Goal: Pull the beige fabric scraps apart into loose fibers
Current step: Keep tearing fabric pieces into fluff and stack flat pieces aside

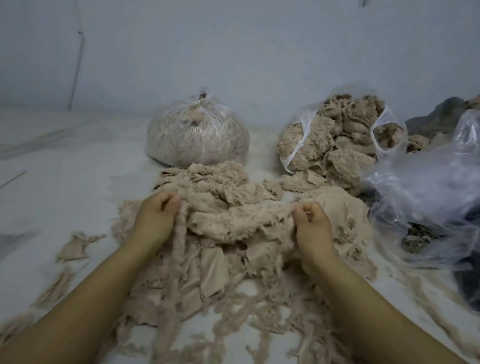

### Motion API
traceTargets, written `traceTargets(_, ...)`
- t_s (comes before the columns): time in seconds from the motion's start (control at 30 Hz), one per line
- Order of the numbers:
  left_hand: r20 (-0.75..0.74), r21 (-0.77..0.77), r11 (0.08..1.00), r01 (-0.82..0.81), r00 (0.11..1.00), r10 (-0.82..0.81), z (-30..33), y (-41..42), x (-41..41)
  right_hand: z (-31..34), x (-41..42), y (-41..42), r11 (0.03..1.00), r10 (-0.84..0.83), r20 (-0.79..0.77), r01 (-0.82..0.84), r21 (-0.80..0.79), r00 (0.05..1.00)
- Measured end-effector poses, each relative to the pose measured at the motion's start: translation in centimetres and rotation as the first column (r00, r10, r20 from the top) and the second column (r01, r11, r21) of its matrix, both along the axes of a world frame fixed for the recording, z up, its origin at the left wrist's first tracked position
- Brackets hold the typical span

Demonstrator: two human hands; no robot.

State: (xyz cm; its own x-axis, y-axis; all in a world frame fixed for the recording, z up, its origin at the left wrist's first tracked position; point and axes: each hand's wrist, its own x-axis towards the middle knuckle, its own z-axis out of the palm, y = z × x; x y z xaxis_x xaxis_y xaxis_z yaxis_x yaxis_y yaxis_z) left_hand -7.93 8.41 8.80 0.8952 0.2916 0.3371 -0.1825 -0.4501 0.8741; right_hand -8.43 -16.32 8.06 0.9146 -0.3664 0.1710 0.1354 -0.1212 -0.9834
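With our left hand [156,211] and right hand [311,226] each fisted on the stretched beige scrap [237,223], we should draw outward steadily; short regrips should tease the fibers loose.

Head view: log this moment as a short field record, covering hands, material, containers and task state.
view: head camera, looking down at a white work surface
left hand: fingers curled, gripping the beige fabric piece at its left end
right hand: fingers curled, gripping the same piece at its right end
material: piece stretched between both hands above the scrap pile
tied bag: closed, full of beige material, behind the pile
open bag: beige scraps spilling out
task state: pulling under way; whole scraps remain
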Motion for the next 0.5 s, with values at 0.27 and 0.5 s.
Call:
traceTargets(0.27, -0.228, 0.549, 0.729, 0.41, 0.912, -0.341, -1.2, -1.8, -0.7, -1.5, -1.6, 0.1, 0.751, 0.058, -0.006, -0.048, -0.658, 0.998)
traceTargets(0.5, -0.026, 0.432, 0.867, 0.249, 0.964, -0.263, -2.1, -2.7, -0.4, -2.6, -1.6, 4.9, 0.49, 0.334, -0.065, -0.232, -0.841, 0.94)
